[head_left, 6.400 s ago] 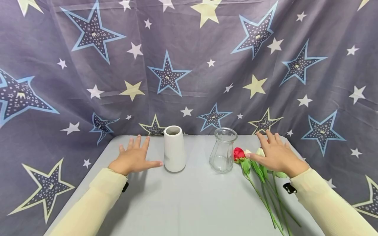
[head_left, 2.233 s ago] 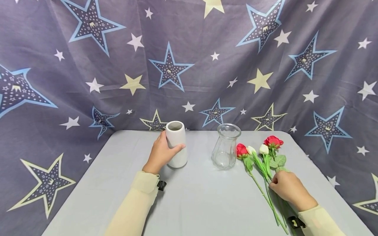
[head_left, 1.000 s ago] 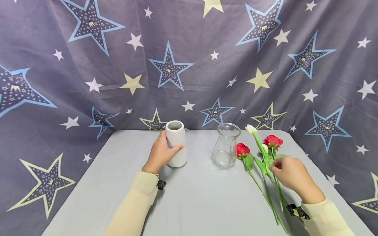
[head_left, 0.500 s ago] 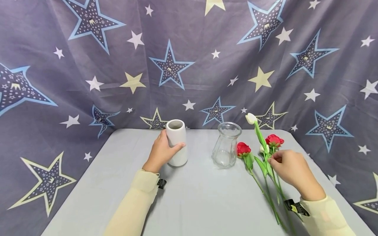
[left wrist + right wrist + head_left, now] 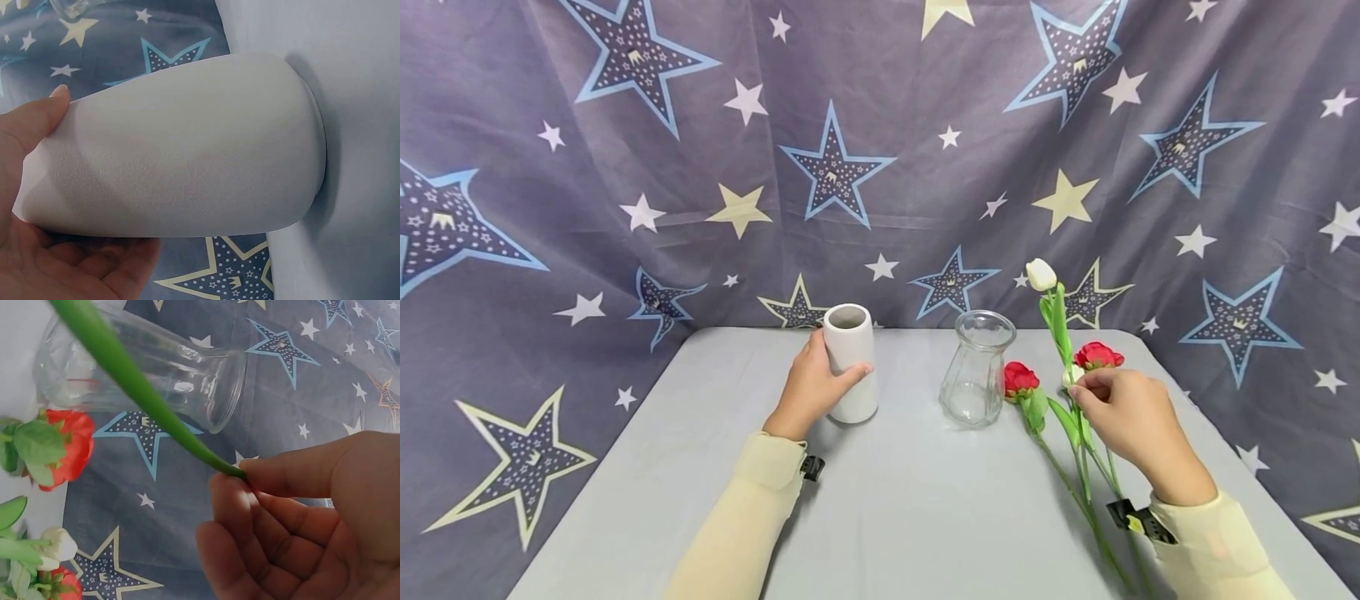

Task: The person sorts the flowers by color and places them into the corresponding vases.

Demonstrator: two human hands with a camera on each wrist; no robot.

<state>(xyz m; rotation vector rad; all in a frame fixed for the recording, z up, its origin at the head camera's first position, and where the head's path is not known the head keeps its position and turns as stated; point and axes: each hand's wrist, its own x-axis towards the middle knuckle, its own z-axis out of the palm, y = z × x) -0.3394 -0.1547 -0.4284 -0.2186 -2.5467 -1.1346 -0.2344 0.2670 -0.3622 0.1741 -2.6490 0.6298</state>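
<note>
Markings: the purple-grey curtain (image 5: 895, 83) carries printed stars, several with a small crown motif. A yellow mark on the black band (image 5: 1142, 521) at the right wrist is too small to read.

Containers: white vase (image 5: 850, 350), matte, upright on the pale grey table (image 5: 895, 500); its mouth shows a shaded inner wall, and the bottom cannot be seen. Glass vase (image 5: 973, 375), clear and ribbed with a flared rim, upright, apart from the white vase, between it and the flowers; the table shows through its walls.

Hands: left hand (image 5: 812, 386) grips the upper part of the white vase, thumb across one side and fingers bent around the other. Right hand (image 5: 1138, 417) pinches the stem of a white tulip (image 5: 1060, 321) between thumb and fingertips; the right wrist view shows this contact closely. The tulip is raised to the right of the glass vase, bloom above the rim's level in the head view, stem slanting down past the hand.

Remaining flowers on the table: a red rose (image 5: 1020, 380) just beside the glass vase, a second white tulip (image 5: 1072, 377) partly hidden, and another red rose (image 5: 1098, 356) behind the right hand.

Change: compared with 2.2 s ago, the pinched tulip has left the table; since 0.5 s ago its bloom is higher. Both vases keep their places.
</note>
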